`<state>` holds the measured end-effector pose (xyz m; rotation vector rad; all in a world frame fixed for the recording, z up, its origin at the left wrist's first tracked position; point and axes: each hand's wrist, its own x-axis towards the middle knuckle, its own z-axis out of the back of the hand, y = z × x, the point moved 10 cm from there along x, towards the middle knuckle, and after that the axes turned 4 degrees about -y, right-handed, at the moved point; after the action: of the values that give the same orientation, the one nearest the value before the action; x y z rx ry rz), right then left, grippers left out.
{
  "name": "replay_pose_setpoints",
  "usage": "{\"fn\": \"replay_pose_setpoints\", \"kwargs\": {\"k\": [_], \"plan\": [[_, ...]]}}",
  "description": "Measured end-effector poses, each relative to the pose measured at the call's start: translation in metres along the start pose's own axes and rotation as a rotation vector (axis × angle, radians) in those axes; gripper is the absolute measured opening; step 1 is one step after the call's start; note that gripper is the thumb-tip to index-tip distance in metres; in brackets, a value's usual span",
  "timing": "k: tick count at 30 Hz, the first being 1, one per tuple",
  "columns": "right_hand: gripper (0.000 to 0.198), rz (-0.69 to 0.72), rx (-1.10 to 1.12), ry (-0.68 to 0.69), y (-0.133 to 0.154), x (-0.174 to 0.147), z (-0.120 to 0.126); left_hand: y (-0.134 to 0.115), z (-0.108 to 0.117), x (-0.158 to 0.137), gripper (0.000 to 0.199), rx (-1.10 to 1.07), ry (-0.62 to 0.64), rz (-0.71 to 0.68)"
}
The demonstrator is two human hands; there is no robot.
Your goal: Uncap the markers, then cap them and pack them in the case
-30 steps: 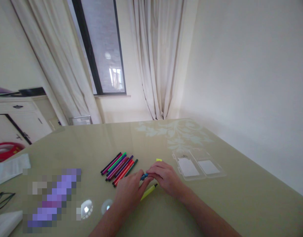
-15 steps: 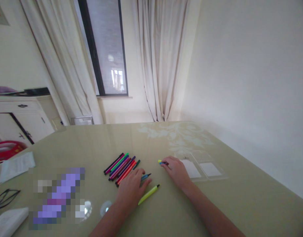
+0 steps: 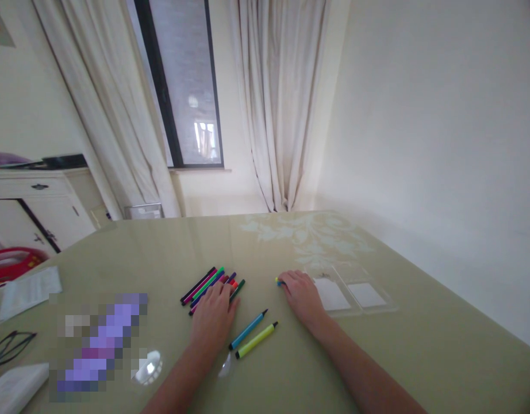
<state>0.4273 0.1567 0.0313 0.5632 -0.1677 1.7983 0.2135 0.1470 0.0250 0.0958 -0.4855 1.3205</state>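
My left hand [image 3: 215,313] lies over the right side of a row of colored felt-tip pens [image 3: 204,286]. Its fingertips rest on the pens and its thumb is spread out beside a dark green pen [image 3: 237,290]. Just to its right, a blue felt-tip pen [image 3: 248,330] and a yellow felt-tip pen [image 3: 257,340] lie side by side, their dark tips pointing away. My right hand [image 3: 300,296] is closed on small pen caps [image 3: 278,281]; yellow and blue ends show at its fingertips, the remainder being hidden.
Right of my right hand lies a clear plastic case [image 3: 366,296] with white inserts. On the left are a blurred purple object [image 3: 105,345], eyeglasses [image 3: 10,349], a white box [image 3: 19,388] and a clear packet [image 3: 30,292]. A wall [image 3: 441,172] borders the table's right side.
My left hand has let go of the blue pen, which now lies beside the yellow one, and has moved left and away onto the row of pens. My right hand has shifted slightly left.
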Motion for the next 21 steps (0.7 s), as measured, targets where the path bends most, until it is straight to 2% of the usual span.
{"fn": "replay_pose_setpoints", "kwargs": {"k": [5,9,14,16,21], "plan": [[0.019,0.017,0.114,-0.033,0.012,-0.003,0.013,-0.008,0.0,0.0,0.017,-0.029,0.025,-0.053],[0.031,0.172,0.281,-0.007,0.046,-0.013,0.019,-0.031,0.003,-0.003,0.015,-0.162,0.034,-0.168],[0.019,0.32,0.293,0.009,0.07,-0.024,0.018,-0.049,0.0,-0.012,0.02,-0.366,0.105,-0.183],[0.02,0.365,0.289,-0.007,0.073,-0.026,0.02,-0.052,-0.001,-0.015,0.025,-0.341,0.142,-0.18],[0.023,0.422,0.318,-0.036,0.077,-0.029,0.027,-0.051,-0.002,-0.017,0.034,-0.119,0.229,-0.152]]}}
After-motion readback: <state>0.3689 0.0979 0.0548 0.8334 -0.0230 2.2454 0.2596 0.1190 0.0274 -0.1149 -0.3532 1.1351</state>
